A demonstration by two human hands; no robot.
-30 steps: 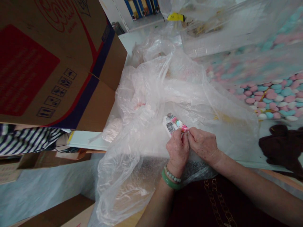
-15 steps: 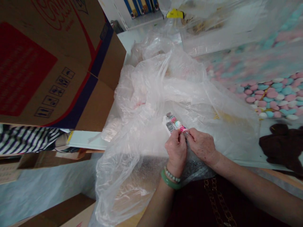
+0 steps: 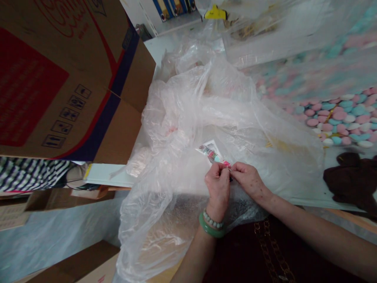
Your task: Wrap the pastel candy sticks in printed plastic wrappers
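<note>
A small printed packet [image 3: 211, 152], white with pink and teal marks, sticks out beyond my fingertips. My left hand [image 3: 218, 186] pinches its near end between thumb and fingers; a bead bracelet and a green bangle circle that wrist. Right beside it, my right hand [image 3: 249, 181] is also closed at the same end, fingertips nearly touching the left ones. Under and around both hands spreads a large crumpled clear plastic bag [image 3: 176, 157]. My fingers hide the packet's near end.
A big cardboard box [image 3: 118, 129] stands at the left. Pink, blue and white pebble-like candies [image 3: 347, 118] show at the right, with a dark brown item [image 3: 347, 179] below them. A yellow clip [image 3: 216, 13] is at the top.
The packet has tilted and turned in my fingers, its far end now showing a white edge. My right hand has shifted slightly left and both hands stay closed.
</note>
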